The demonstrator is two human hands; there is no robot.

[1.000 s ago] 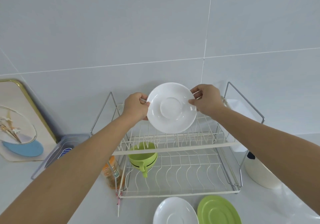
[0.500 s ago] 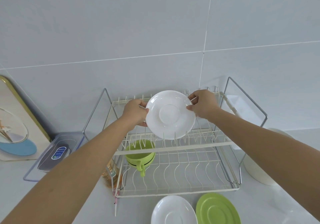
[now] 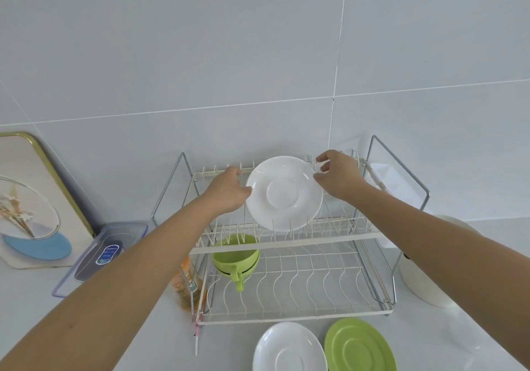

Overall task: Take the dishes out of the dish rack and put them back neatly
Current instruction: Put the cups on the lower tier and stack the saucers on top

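Both hands, left [image 3: 226,191] and right [image 3: 338,177], gripped a white saucer [image 3: 284,194] by its edges, upright in the rack's [image 3: 286,243] upper tier. Green cups [image 3: 235,257] sat below; two saucers, white [image 3: 289,347] and green [image 3: 360,346], waited on the bench [image 3: 459,342].

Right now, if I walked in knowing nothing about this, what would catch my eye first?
Most likely the white saucer standing on edge in the upper tier of the wire dish rack, with the left hand and right hand at its two sides. Next, the green cup on the lower tier at the left, then a second white saucer and a green saucer lying flat on the counter in front of the rack.
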